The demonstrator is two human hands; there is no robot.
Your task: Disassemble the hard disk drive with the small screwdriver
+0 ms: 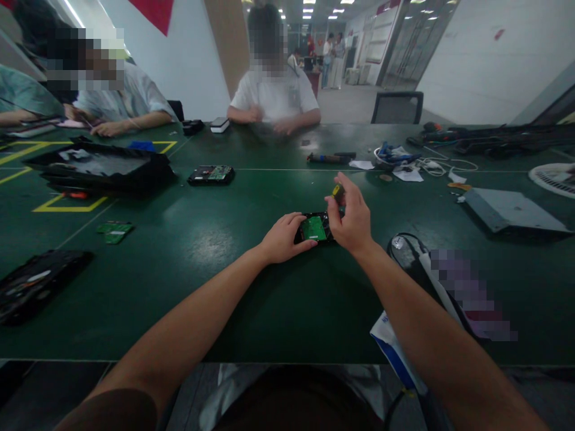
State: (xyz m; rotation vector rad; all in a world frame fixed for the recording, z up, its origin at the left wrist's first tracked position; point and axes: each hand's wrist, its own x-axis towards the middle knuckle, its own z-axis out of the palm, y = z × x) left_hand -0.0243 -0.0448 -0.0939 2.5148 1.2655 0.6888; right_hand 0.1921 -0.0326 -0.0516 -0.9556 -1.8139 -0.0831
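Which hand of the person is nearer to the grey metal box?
Right. The right hand, holding a yellow-and-black tool, is left of the grey metal box, apart from it; the left hand is farther left, holding the black device.

The table [202,239] has a smooth dark green top, semi-glossy, with soft sheens of light on it. The device [326,225] at its middle pairs a black, plastic-looking casing with a smooth green circuit board [313,228]; the tool handle [336,191] above it looks like yellow and black plastic. The grey box [516,209] at the right looks like smooth, satin sheet metal. The tray [153,173] at the left seems black plastic. The slips [408,175] look like matt white paper, the shirt [283,96] opposite like soft matt cloth
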